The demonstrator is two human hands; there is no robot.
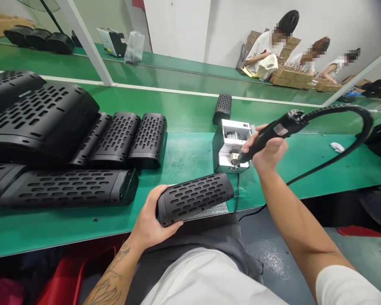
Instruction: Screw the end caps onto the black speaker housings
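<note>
My left hand (150, 220) grips the near end of a black perforated housing (195, 197) lying across the front edge of the green bench. My right hand (266, 148) is closed round a black electric screwdriver (273, 133) with a thick cable (352, 127) looping off to the right. The screwdriver's tip touches the outlet of a small white and black screw feeder box (230, 146) standing just behind the housing.
Several more black perforated housings (82, 140) are stacked and lined up on the green bench (190, 156) to the left. One housing (222, 108) lies on the green conveyor behind the feeder. Three people sit with cardboard boxes (288, 76) at the far right.
</note>
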